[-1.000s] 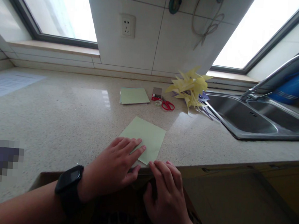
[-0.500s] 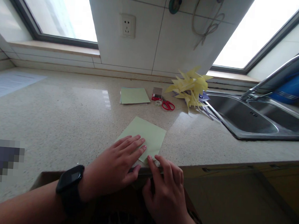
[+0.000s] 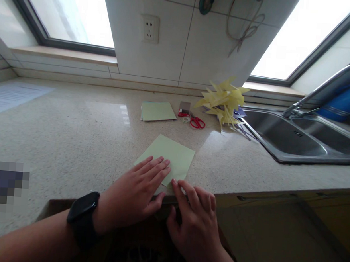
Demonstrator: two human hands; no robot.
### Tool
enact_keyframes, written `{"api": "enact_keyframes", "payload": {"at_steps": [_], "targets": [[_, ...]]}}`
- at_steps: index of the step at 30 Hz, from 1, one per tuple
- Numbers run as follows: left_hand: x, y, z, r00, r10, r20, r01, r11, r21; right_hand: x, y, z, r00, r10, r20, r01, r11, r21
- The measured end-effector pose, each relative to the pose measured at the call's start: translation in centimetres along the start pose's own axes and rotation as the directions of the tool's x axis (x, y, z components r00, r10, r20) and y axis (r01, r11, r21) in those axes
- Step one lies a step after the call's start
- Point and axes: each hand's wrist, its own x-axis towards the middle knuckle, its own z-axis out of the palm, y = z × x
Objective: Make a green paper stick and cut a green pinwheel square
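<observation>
Left of the sink (image 3: 277, 158), the pale green sheet (image 3: 175, 151) lies on the counter (image 3: 81, 140) under the left hand (image 3: 137, 192), fingers nearly straight. Within the last second, the loosely curled right hand (image 3: 195, 222) has shifted its fingertips forward onto the sheet's near corner; neither grips it, but both seem to steady it.

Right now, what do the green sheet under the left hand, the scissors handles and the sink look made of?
Green sheet: likely matte paper; thin, flat, crisp-edged, no gloss.
Scissors handles: probably plastic; even, saturated red, though too small to judge the finish.
Sink: looks like stainless steel, satin; grey with soft metallic reflections.
</observation>
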Motion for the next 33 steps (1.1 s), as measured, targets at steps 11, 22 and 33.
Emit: {"api": "enact_keyframes", "payload": {"at_steps": [11, 22, 33], "targets": [[0.13, 0.04, -0.10, 1.000, -0.011, 0.018, 0.011, 1.000, -0.001, 0.13, 0.29, -0.18, 0.999, -0.010, -0.051, 0.014, 0.997, 0.074], [0.00, -0.12, 0.17, 1.000, -0.011, 0.029, 0.010, 1.000, 0.024, -0.32, 0.26, -0.14, 0.996, 0.010, -0.089, 0.002, 0.991, 0.132], [-0.03, -0.14, 0.24, 1.000, -0.013, 0.024, 0.012, 0.999, 0.034, -0.63, 0.30, 0.15, 0.996, 0.007, -0.087, 0.003, 0.993, 0.116]]}}
